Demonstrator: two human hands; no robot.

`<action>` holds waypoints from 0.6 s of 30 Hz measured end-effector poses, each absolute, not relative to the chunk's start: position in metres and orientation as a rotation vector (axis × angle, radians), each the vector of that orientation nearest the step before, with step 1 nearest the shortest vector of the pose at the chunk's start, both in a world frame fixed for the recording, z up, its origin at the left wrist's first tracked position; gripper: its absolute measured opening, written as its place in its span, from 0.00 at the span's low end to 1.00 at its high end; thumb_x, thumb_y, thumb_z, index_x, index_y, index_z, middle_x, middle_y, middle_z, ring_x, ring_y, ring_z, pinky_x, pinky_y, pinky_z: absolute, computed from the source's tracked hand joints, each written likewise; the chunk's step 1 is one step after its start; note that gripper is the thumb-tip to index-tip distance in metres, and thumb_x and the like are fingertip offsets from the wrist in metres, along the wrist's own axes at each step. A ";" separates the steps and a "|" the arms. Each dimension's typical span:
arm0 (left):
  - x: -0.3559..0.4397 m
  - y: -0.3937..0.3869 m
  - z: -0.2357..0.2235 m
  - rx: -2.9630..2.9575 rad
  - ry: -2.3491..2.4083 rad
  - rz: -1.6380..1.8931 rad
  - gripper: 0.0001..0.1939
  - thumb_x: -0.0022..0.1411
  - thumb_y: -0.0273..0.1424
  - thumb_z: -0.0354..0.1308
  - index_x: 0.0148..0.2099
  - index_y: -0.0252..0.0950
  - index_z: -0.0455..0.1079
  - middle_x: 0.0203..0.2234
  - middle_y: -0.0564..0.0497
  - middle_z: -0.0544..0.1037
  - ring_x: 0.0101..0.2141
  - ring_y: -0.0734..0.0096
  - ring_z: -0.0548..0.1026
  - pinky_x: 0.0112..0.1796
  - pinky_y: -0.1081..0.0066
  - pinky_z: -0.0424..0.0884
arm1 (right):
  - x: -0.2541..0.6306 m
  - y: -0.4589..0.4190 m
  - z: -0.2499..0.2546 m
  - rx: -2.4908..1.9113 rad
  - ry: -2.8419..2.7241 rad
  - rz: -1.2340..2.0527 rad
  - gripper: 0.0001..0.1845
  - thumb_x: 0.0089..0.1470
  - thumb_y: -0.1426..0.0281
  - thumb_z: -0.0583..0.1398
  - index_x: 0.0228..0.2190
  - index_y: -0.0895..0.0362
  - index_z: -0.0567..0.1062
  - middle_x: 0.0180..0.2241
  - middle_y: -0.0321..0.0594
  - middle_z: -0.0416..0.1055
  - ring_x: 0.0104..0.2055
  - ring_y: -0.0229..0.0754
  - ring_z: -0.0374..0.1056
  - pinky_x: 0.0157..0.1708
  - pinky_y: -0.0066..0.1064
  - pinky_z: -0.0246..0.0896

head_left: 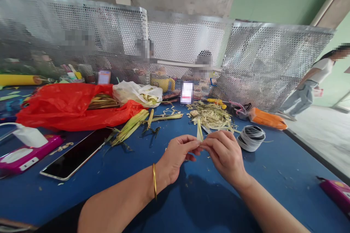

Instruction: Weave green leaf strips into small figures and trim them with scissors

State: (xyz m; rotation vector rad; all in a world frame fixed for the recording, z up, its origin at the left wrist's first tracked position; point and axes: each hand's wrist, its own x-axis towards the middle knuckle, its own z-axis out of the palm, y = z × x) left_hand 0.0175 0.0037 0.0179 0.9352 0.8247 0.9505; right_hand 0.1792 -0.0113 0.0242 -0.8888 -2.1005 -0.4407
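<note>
Between my fingertips stands a pale green strip of husk [199, 131], its narrow end pointing up. My left hand [180, 154], with a gold bangle on the wrist, pinches its lower end from the left. My right hand [225, 154] meets it from the right, thumb and fingers pressed together on the same end. Just beyond the hands lies a pile of shredded husk [214, 114]. To the right of my right hand sits a ball of grey-white string [251, 138]. Longer green husks [131, 125] lie to the left on the blue table [131, 189].
A red plastic bag [62, 107] with dried husks and a white bag [136, 93] lie at the left. Nearer are a phone [79, 153] and a purple power strip [32, 154]. An orange packet [266, 117] lies right. Perforated metal screens [186, 36] stand behind; a person [311, 76] is at far right.
</note>
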 end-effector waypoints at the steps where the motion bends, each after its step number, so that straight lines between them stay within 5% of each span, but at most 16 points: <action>1: 0.018 0.004 0.018 0.912 0.828 0.952 0.09 0.47 0.32 0.64 0.29 0.33 0.71 0.23 0.52 0.73 0.25 0.76 0.69 0.26 0.76 0.63 | 0.179 -0.011 0.024 -0.900 -2.100 -0.423 0.06 0.58 0.76 0.57 0.33 0.56 0.74 0.31 0.39 0.72 0.34 0.39 0.67 0.39 0.35 0.58; 18: 0.023 0.006 0.014 0.920 0.952 1.121 0.04 0.45 0.28 0.65 0.26 0.33 0.73 0.20 0.52 0.76 0.25 0.74 0.74 0.31 0.74 0.70 | 0.165 -0.016 0.013 -1.247 -1.804 0.337 0.07 0.58 0.72 0.55 0.27 0.54 0.66 0.29 0.36 0.70 0.33 0.40 0.66 0.35 0.30 0.58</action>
